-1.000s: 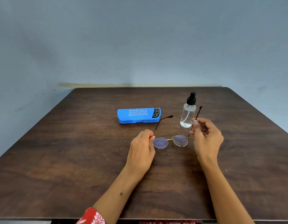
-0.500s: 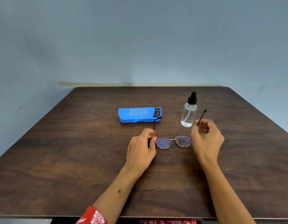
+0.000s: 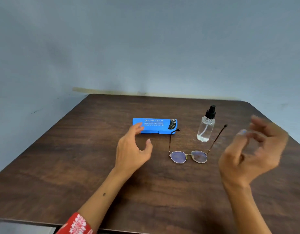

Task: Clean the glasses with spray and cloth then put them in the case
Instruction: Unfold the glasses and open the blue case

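Round wire-rimmed glasses [image 3: 188, 156] resting on the wooden table [image 3: 61, 166], temples unfolded; blue case [image 3: 154, 125] behind-left; spray bottle [image 3: 206, 126] behind; left hand [image 3: 131, 149] spread, empty; right hand [image 3: 252, 152] blurred, loosely spread, empty.

On the one wooden table [image 3: 78, 166]: one pair of glasses [image 3: 188, 156], one blue case [image 3: 154, 125] and one clear spray bottle [image 3: 206, 127]. Two hands are above the table: left hand [image 3: 130, 149], right hand [image 3: 250, 154].
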